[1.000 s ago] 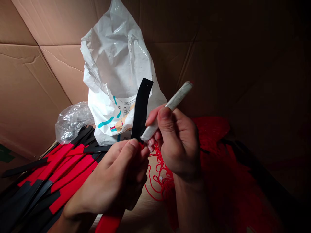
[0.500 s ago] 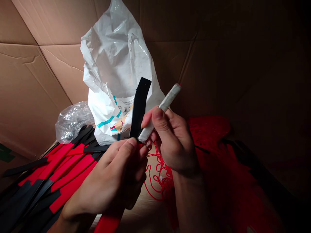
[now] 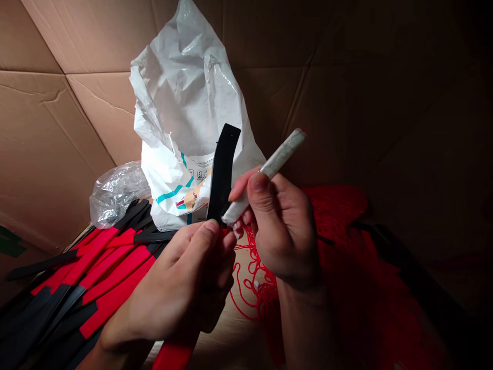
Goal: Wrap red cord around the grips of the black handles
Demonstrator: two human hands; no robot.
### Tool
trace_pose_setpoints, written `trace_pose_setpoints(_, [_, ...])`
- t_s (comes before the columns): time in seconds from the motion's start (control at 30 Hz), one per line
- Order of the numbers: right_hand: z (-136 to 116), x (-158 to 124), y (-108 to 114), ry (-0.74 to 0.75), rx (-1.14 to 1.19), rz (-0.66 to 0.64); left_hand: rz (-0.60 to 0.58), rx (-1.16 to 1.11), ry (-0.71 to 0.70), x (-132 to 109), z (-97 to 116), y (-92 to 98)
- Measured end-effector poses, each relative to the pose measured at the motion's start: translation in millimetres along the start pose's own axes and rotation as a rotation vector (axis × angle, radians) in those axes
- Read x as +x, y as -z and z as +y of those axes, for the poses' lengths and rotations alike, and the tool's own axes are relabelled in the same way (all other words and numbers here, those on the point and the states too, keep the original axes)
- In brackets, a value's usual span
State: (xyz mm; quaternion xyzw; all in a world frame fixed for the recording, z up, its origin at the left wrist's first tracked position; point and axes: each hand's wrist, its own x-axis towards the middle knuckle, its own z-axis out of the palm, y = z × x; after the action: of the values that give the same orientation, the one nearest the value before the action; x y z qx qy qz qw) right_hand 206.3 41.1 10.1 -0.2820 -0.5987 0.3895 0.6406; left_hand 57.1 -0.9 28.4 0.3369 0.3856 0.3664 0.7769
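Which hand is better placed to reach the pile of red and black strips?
Left, probably: the left hand lies just beside and partly over the pile of red and black strips, though it grips a black strip. The right hand sits farther away, holding a white wrapped roll.

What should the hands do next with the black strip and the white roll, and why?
Probably the right hand should nudge the white wrapped roll onto the black strip, because the roll's lower end sits right beside the strip, and the left hand grips the strip's lower part, holding it upright.
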Motion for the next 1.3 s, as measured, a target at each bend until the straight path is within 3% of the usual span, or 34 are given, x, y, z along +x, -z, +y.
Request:
trace_pose_setpoints(0.2, [6.4, 3.1, 0.3, 0.022, -0.085, -0.007, 0.015, -0.003, 0.017, 2.0, -1.7, 0.8])
trace_pose_setpoints(0.37, [9.7, 4.9, 1.7, -0.025, 0.024, -0.082, 0.031, 0.017, 0.005, 1.8, -3.3, 1.5])
trace_pose_setpoints(0.6, [7.4, 2.6, -0.5, -0.052, 0.129, 0.018, 0.000, 0.018, -0.007, -3.1, 0.1, -1.2])
trace_pose_setpoints(1.07, [4.1, 3.1, 1.5, -0.044, 0.145, 0.038, 0.001, -0.007, -0.036, -0.6, -4.0, 1.9])
trace_pose_setpoints(1.3, [1.9, 1.3, 2.6, -0.055, 0.110, -0.017, 0.010, 0.002, -0.014, -4.5, 0.4, -2.2])
